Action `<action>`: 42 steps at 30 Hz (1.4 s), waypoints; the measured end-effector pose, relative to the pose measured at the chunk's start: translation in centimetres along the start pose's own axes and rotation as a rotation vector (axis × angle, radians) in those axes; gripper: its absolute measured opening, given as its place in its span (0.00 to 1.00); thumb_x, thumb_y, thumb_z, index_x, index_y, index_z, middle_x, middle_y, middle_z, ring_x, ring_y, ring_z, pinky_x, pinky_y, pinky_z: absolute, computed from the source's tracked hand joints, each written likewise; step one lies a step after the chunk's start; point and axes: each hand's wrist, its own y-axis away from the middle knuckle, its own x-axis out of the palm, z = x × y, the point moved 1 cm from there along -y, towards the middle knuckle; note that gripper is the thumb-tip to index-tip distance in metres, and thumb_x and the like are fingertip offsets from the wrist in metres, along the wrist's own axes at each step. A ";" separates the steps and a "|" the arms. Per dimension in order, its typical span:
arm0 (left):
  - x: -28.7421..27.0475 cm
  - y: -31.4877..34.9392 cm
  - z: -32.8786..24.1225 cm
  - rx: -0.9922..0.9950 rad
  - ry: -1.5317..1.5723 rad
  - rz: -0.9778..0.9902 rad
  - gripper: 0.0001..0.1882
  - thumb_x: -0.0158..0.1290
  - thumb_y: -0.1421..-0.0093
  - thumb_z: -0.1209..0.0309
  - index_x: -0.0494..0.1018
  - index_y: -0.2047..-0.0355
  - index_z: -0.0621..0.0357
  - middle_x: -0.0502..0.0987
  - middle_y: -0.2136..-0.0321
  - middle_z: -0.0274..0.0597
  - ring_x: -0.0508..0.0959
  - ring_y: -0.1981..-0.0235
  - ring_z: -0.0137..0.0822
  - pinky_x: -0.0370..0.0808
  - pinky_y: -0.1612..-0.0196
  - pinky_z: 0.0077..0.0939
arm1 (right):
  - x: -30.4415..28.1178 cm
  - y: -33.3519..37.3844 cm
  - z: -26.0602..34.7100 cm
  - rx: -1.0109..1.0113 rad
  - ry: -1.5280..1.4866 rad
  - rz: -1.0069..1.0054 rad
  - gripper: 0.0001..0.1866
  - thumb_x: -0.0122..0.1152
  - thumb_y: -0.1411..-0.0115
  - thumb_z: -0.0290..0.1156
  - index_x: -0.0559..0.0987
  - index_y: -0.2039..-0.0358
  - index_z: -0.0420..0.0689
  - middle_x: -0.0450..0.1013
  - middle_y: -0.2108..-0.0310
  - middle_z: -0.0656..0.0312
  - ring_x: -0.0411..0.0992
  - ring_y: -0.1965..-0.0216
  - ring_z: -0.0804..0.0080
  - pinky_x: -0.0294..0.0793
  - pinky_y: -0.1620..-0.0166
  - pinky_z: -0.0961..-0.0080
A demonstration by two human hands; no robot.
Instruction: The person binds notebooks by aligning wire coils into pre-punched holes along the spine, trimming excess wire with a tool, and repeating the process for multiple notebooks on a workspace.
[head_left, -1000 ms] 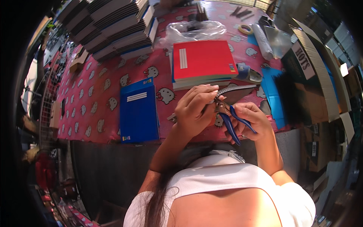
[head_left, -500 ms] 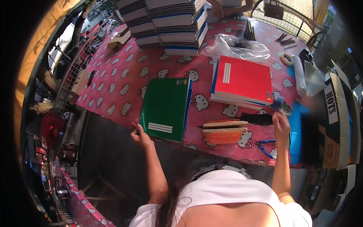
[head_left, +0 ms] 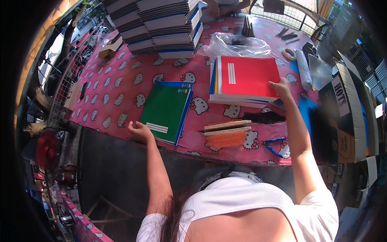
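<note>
Right hand (head_left: 281, 86) rests on the right edge of a red, rectangular, spiral-bound notebook (head_left: 252, 76), thumb over its cover; whether the fingers pinch it cannot be told. Left hand (head_left: 140, 132), loosely open, is at the near left corner of a green, rectangular notebook with a white label panel (head_left: 165, 109), to the left of the red notebook. Beneath the red notebook sits a pile of white-paged notebooks (head_left: 238, 100). Singly, each should be light and bendy, its slick-looking cover liable to slide; a thumb-and-finger pinch on a side edge, clear of the wire, seems surest.
</note>
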 end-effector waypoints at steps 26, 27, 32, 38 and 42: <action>-9.3 12.2 -17.5 -0.032 0.821 1.173 0.31 0.62 0.48 0.75 0.61 0.45 0.59 0.70 0.52 0.41 0.70 0.50 0.32 0.67 0.46 0.31 | 3.4 18.9 -3.6 -0.514 -0.585 0.491 0.35 0.57 0.49 0.12 0.57 0.42 0.44 0.69 0.54 0.58 0.70 0.52 0.66 0.70 0.52 0.74; -9.7 12.8 -17.1 -0.058 0.786 1.037 0.35 0.63 0.49 0.74 0.57 0.43 0.58 0.67 0.49 0.42 0.67 0.47 0.34 0.64 0.43 0.32 | 3.2 18.9 -3.4 -0.511 -0.588 0.487 0.35 0.57 0.49 0.12 0.57 0.42 0.44 0.69 0.54 0.58 0.70 0.52 0.66 0.70 0.52 0.74; -6.6 18.9 -13.9 0.070 0.865 0.780 0.51 0.68 0.54 0.71 0.45 0.37 0.57 0.54 0.39 0.51 0.59 0.39 0.45 0.53 0.36 0.43 | 4.5 22.6 -1.7 -0.551 -0.556 0.240 0.42 0.66 0.53 0.18 0.55 0.39 0.43 0.62 0.46 0.53 0.61 0.41 0.60 0.62 0.42 0.66; -9.2 11.4 -18.9 0.411 0.636 0.834 0.53 0.65 0.50 0.66 0.41 0.33 0.53 0.42 0.34 0.57 0.48 0.33 0.49 0.42 0.35 0.52 | -4.0 15.9 -9.0 -0.403 -0.043 -0.010 0.15 0.68 0.54 0.30 0.78 0.65 0.41 0.72 0.56 0.47 0.69 0.50 0.50 0.71 0.50 0.63; -14.6 16.1 -27.7 1.266 0.347 0.578 0.44 0.60 0.46 0.54 0.50 0.33 0.44 0.40 0.33 0.55 0.42 0.31 0.48 0.38 0.35 0.57 | -12.6 7.8 -19.9 0.322 0.524 -0.291 0.15 0.68 0.51 0.33 0.78 0.63 0.43 0.75 0.57 0.51 0.73 0.54 0.53 0.73 0.52 0.62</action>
